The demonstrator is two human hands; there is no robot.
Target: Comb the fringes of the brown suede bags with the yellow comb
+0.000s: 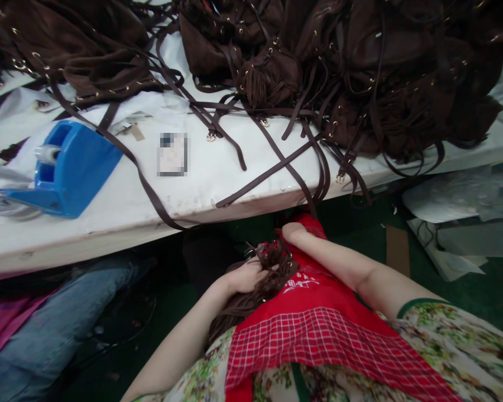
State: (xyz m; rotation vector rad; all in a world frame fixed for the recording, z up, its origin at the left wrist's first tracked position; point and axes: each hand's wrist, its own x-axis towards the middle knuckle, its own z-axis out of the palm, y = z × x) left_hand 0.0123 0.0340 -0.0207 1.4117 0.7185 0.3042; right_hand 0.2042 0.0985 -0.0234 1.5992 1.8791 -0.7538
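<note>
A dark brown suede-like bag [230, 312] with fringe and metal eyelets rests on my lap, against the red apron [335, 296]. My left hand [245, 277] is closed on its gathered, fringed part, and the fingertips are buried in the brown strips. Thin shiny metal shows just beyond those fingers, too small to name. Further forward, near the table edge, my right hand [294, 231] is bent downward over the apron. Its fingers are hidden, so I cannot make out what it holds, if anything.
Brown bags [272, 72] are heaped along the back of the white table [193, 192], with straps trailing over its front edge. A blue tape dispenser [84, 178] stands at left beside a blurred-out small item [172, 155]. Another person's jeans-clad leg [62, 324] is at lower left.
</note>
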